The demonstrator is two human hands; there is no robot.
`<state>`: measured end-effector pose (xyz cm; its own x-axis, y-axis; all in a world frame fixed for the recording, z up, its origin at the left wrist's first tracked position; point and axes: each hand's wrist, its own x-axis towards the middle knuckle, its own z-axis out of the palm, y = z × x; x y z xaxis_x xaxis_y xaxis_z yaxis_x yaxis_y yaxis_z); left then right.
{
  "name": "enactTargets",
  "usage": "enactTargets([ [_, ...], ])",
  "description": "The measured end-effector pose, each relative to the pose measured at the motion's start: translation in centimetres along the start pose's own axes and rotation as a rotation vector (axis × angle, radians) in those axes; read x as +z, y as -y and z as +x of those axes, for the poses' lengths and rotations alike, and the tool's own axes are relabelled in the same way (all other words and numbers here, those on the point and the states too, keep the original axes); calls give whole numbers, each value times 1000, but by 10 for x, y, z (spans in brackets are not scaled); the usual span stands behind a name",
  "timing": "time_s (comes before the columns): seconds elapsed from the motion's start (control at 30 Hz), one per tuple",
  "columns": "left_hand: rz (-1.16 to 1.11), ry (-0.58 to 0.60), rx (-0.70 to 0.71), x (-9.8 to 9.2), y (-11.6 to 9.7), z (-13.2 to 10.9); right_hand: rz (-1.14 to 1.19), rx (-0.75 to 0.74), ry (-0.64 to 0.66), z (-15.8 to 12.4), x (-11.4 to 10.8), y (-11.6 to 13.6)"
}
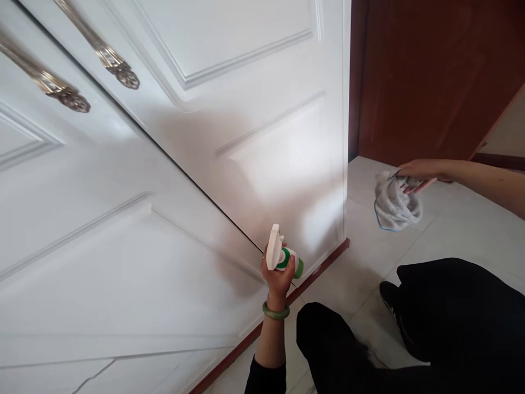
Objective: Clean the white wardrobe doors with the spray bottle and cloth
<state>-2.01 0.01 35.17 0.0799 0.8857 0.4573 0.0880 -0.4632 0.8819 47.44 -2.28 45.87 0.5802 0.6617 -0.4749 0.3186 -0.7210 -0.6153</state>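
White-and-green spray bottle: partly hidden by the left hand wrapped around it, near the cabinet's lower edge; nozzle faces cabinet, long axis slants floorward. Right hand grips bunched cloth.

The spray bottle is coloured white and green; the greyish cloth is edged in blue; the cabinet is finished white.

1. Soft light brightens the white cabinet doors, with pale glare on the right door's lower panel.
2. Diffuse brownish shadows surround that glare.
3. Metal handles glint.
4. The red-brown door looks dim.
5. The cloth appears slightly blurred.
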Motion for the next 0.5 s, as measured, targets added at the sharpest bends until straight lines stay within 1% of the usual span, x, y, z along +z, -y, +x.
enactTargets([
  [0.03, -3, -9, 15, 0, -2, -1, 4, 30, 79, -6, 3, 7],
  [0.07, -7, -18, 33, 1, -4, -3, 28, 6, 128, -14, 7, 13],
  [0.1, -14, -25, 54, 2, -6, -4, 76, -72, 151, -25, 13, 19],
  [0.13, -21, -31, 79, 2, -9, -5, 136, -194, 143, -36, 22, 25],
  [0.2, -27, -44, 134, 2, -14, -4, 233, -516, 33, -60, 47, 35],
  [0.27, -17, -63, 184, 0, -22, -2, 189, -861, -101, -81, 85, 46],
  [0.3, -3, -74, 202, -2, -26, -2, 98, -1019, -122, -88, 108, 53],
  [0.33, 13, -85, 212, -5, -31, -1, -19, -1166, -97, -93, 134, 62],
  [0.4, 40, -103, 210, -13, -40, -3, -235, -1398, 50, -98, 187, 85],
  [0.43, 48, -110, 201, -17, -44, -5, -298, -1469, 126, -97, 213, 100],
  [0.47, 54, -113, 188, -22, -47, -7, -325, -1514, 176, -95, 235, 117],
  [0.5, 56, -114, 172, -26, -49, -10, -325, -1543, 192, -93, 254, 135],
])
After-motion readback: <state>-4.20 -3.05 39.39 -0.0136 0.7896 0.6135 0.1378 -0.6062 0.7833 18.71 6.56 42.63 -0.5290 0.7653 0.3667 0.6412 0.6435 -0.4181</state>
